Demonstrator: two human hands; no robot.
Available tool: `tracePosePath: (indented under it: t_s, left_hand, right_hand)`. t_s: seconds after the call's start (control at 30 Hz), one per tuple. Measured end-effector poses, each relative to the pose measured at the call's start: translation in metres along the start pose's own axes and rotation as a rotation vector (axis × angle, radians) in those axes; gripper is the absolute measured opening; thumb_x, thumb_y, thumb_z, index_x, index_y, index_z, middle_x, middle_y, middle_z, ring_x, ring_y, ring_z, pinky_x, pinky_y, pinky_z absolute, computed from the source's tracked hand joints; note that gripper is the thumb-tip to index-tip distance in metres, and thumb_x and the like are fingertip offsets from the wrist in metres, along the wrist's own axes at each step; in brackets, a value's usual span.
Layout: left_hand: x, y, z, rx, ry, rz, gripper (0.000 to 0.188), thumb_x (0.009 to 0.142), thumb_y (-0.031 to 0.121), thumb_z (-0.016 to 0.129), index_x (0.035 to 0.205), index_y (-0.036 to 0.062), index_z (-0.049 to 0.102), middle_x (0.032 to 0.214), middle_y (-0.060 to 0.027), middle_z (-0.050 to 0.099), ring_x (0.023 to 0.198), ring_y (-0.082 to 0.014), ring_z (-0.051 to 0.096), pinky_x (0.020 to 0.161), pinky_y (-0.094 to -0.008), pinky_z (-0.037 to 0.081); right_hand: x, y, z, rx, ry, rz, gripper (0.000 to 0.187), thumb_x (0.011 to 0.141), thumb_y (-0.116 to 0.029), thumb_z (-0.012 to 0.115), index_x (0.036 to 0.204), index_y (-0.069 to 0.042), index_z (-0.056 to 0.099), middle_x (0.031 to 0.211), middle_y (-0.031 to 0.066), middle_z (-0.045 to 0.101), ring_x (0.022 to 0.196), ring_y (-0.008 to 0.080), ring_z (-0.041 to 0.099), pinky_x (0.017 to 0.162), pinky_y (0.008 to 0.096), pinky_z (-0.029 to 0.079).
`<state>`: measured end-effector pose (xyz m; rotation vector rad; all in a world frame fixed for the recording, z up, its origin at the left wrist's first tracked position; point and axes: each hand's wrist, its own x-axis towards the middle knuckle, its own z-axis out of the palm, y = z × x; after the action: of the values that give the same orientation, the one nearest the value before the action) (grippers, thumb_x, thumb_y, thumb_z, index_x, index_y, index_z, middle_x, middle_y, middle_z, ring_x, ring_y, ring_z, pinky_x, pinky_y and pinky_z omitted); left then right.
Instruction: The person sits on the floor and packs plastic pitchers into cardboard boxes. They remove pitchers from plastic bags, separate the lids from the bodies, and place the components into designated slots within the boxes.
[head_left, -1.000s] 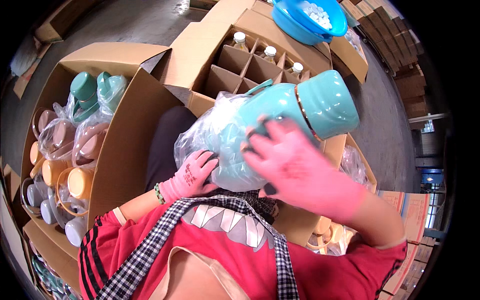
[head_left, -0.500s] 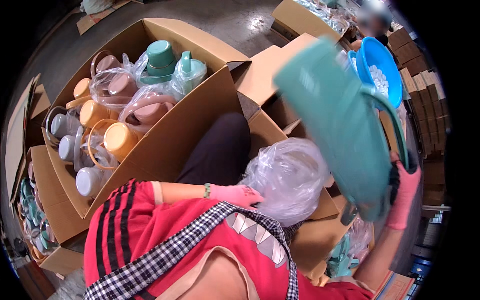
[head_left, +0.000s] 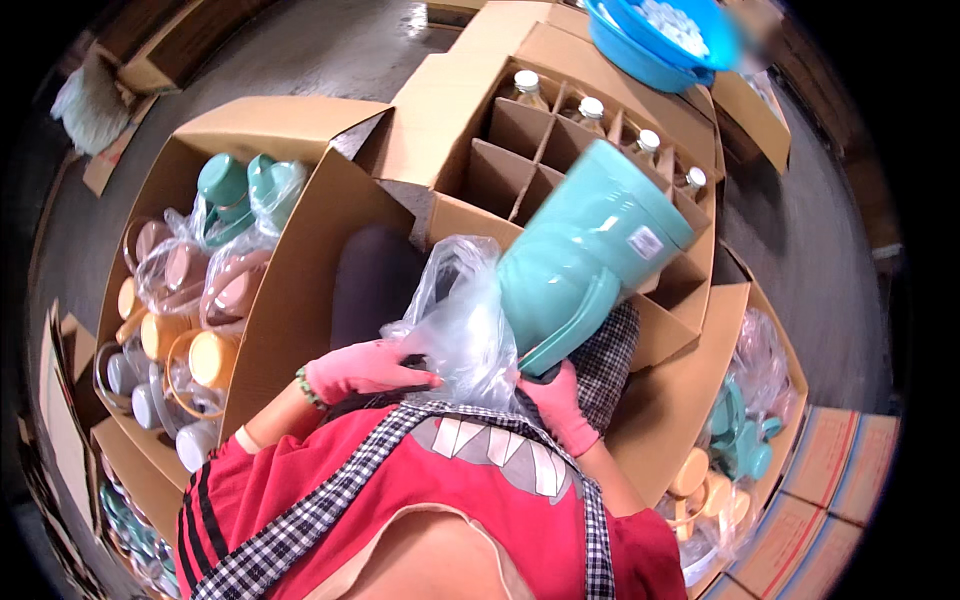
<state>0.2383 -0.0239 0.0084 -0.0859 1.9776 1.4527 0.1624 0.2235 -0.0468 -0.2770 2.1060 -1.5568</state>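
A teal thermos jug (head_left: 585, 255) with a side handle and a small white label lies tilted over my lap. My right hand (head_left: 563, 405), in a pink glove, is closed at the lower end of its handle. My left hand (head_left: 365, 370), also gloved in pink, grips a clear plastic bag (head_left: 463, 335). The bag lies against the jug's near left side; whether the jug's end is inside it I cannot tell. My left fingertips are partly hidden by the film.
To the left, an open carton (head_left: 290, 250) holds several bagged teal, pink, yellow and grey jugs. Ahead, a divided carton (head_left: 480, 190) has several white-capped bottles along its far side. A blue basin (head_left: 640, 60) of white pieces stands beyond; another carton (head_left: 690, 390) of jug parts sits right.
The jug has come down and leftward from the upper right to meet the bag. My right hand moved in with it toward my lap. The view has turned rightward.
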Motion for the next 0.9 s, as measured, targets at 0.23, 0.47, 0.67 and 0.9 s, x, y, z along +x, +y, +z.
tracePosePath:
  t_s: [0.23,0.47,0.67,0.9]
  left_hand:
    - [0.01,0.026,0.003,0.555,-0.047,0.104,0.053,0.08,0.041,0.053,0.107,-0.0042,0.049,0.099,-0.0224,0.054,0.097,-0.035,0.051,0.083,-0.0353,0.04]
    - [0.06,0.061,-0.1,-0.494,0.454,0.723,0.028,0.082,0.023,0.053,0.084,-0.0039,0.06,0.075,-0.0076,0.06,0.071,-0.0123,0.055,0.067,-0.0252,0.043]
    - [0.185,0.079,-0.117,-0.94,0.301,0.421,0.045,0.085,0.042,0.046,0.097,-0.0005,0.055,0.086,-0.0072,0.057,0.081,-0.015,0.051,0.075,-0.0298,0.041]
    - [0.131,0.104,-0.088,-0.498,0.807,0.52,0.042,0.085,0.035,0.045,0.111,0.0022,0.047,0.106,-0.0155,0.052,0.104,-0.0253,0.048,0.091,-0.0372,0.037]
  right_hand:
    - [0.029,-0.002,0.007,-0.219,-0.523,-0.03,0.043,0.069,-0.028,0.063,0.1,0.001,0.056,0.098,0.0215,0.058,0.091,0.0334,0.056,0.078,0.0365,0.044]
    - [0.047,-0.082,-0.039,-0.406,-0.342,-0.231,0.039,0.078,-0.037,0.056,0.085,0.001,0.055,0.079,0.0164,0.06,0.077,0.0309,0.058,0.072,0.0354,0.045]
    - [0.182,-0.078,-0.059,-0.063,0.292,-0.34,0.057,0.083,-0.047,0.05,0.117,-0.002,0.045,0.108,0.01,0.053,0.103,0.0201,0.048,0.089,0.0306,0.037]
    - [0.16,-0.073,-0.047,0.545,0.189,-0.409,0.052,0.086,-0.047,0.044,0.116,-0.004,0.046,0.103,0.0084,0.055,0.096,0.0183,0.05,0.089,0.0329,0.037]
